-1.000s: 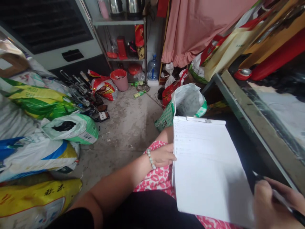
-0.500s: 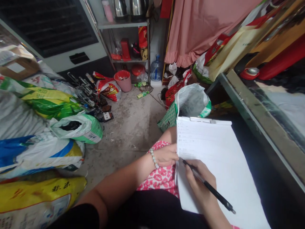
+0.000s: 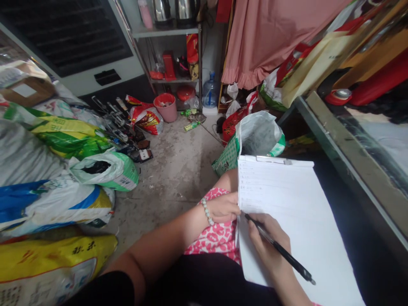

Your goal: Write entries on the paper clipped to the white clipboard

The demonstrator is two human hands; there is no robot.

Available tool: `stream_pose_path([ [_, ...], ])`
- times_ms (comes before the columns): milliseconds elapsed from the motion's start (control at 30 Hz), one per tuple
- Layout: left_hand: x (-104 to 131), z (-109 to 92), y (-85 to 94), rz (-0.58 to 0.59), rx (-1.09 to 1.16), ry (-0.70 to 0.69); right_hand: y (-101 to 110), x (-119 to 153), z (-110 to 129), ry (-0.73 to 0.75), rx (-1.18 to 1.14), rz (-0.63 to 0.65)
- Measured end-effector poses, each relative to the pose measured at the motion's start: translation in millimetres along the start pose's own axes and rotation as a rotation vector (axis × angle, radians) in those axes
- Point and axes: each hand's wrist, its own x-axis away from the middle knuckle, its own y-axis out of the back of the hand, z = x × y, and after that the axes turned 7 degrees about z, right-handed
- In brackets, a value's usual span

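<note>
A clipboard with white paper [image 3: 287, 199] rests on my lap, its metal clip [image 3: 274, 160] at the far edge. Several short lines of handwriting run down the upper left of the sheet. My right hand [image 3: 269, 238] lies on the paper and grips a black pen [image 3: 285, 253], its tip near the sheet's left edge. My left hand [image 3: 223, 207], with a beaded bracelet [image 3: 207, 211] at the wrist, is closed at the clipboard's left edge. Its fingertips grip that edge, with part of the grip hidden.
An open green-and-white bag [image 3: 255, 136] stands just beyond the clipboard. A metal-edged glass table [image 3: 357, 170] runs along the right. Full sacks [image 3: 60, 208] crowd the left floor. Farther off are a pink bucket [image 3: 166, 111], a shelf rack [image 3: 165, 32] and a water bottle [image 3: 209, 91].
The whole view has shifted very slightly, so things sit a little farther right. Both hands keep their places on the clipboard and pen.
</note>
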Motion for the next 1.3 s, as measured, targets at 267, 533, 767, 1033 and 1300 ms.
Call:
stream_pose_path([
  [267,0.3,-0.7,-1.2,-0.013,-0.005,-0.002,1.1,0.6,0.0,-0.004,0.011,-0.013],
  [533,0.2,-1.9,-3.3,-0.007,-0.013,-0.001,0.1,-2.1,2.0,0.007,0.015,-0.013],
  [767,-0.1,-1.6,-3.5,-0.014,-0.016,-0.012,-0.5,-1.0,2.2,-0.021,0.003,-0.007],
  [1033,0.0,-4.6,-8.3,0.007,-0.027,-0.005,1.9,0.2,2.3,-0.052,-0.041,0.013],
  [1300,0.8,2.3,-0.2,0.057,-0.064,-0.015,4.1,8.0,3.6,-0.122,-0.038,0.005],
])
